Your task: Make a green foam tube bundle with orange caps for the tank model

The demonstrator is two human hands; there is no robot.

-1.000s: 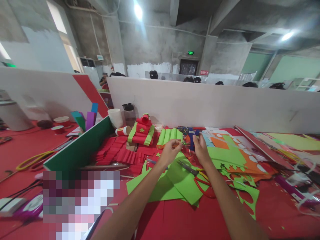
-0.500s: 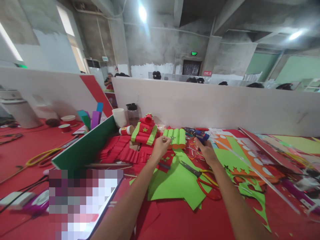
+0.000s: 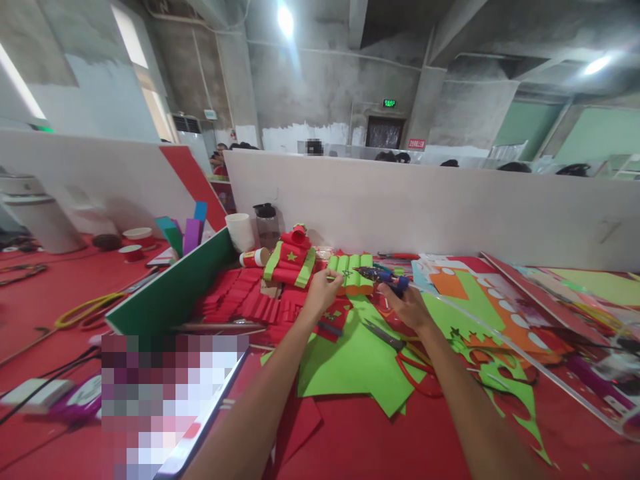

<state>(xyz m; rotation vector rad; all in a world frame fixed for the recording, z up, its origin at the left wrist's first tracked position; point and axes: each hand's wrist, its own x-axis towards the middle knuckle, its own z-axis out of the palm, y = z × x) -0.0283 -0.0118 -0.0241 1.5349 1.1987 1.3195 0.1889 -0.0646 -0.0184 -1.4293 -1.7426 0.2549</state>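
A green pleated paper piece (image 3: 366, 275) with a dark star outline stands on the red table in front of me. My left hand (image 3: 324, 288) is at its left edge, thumb and fingers pinched together; what lies between them is too small to tell. In my right hand (image 3: 407, 308) is a blue hot glue gun (image 3: 384, 276), its nozzle close to the star outline. Below the hands lie open scissors (image 3: 387, 337) with red and yellow handles, across a green paper sheet (image 3: 345, 373). Left of the pleated piece stands a red and green paper figure (image 3: 290, 263) with a star.
Folded red paper strips (image 3: 225, 300) lie left, beside a green board (image 3: 165, 287). A paper cup (image 3: 240, 232) and a bottle (image 3: 267, 230) stand behind. Cut orange and green sheets (image 3: 500, 303) spread right. A phone (image 3: 200, 413) lies front left; a white partition (image 3: 425, 207) closes the back.
My right hand has brought the glue gun left and slightly down, its nozzle now at the pleated green paper. My left hand stays pinched in about the same place.
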